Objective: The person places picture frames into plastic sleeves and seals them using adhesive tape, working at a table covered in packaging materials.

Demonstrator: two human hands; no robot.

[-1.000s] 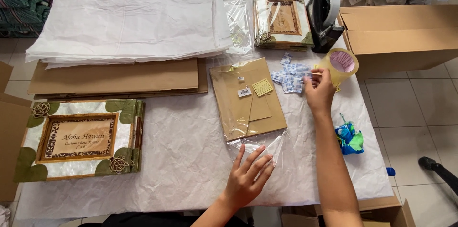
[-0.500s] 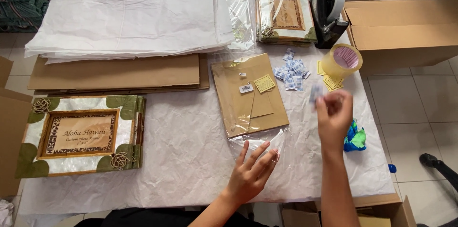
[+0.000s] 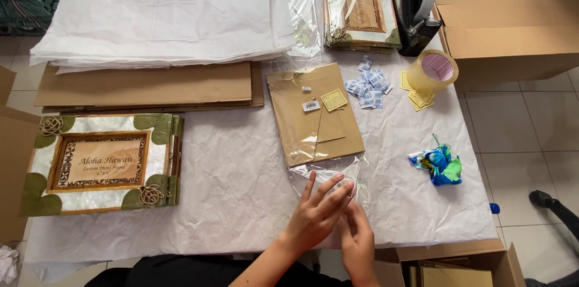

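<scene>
At the near table edge, both hands meet on the open mouth of a clear plastic sleeve [image 3: 329,172]. Left hand [image 3: 316,217] lies flat on the film, fingers spread and extended. Right hand [image 3: 357,239] sits just beside and partly under it, fingertips touching the sleeve's lower edge; whether it pinches the film, cannot tell.

Inside the sleeve, just beyond the fingertips: a brown frame back [image 3: 313,112], face down, carrying a small white label and a yellow square tag.

Farther beyond the hands, right of the frame back: a scatter of small blue-and-white packets [image 3: 367,85], then yellow tags [image 3: 416,99] beside a roll of clear tape [image 3: 431,71]. Black tape dispenser [image 3: 415,9] well beyond, next to a stack of decorated frames [image 3: 360,12].

Right of the hands: crumpled blue-green wrapper [image 3: 439,163] on the white paper-covered table [image 3: 241,184].

Well left of the hands: green-and-white picture frame [image 3: 99,163], face up. Beyond it, flat cardboard sheets [image 3: 145,85] and stacked white tissue paper [image 3: 157,9]. Open cardboard box [image 3: 506,28] off the far right.
</scene>
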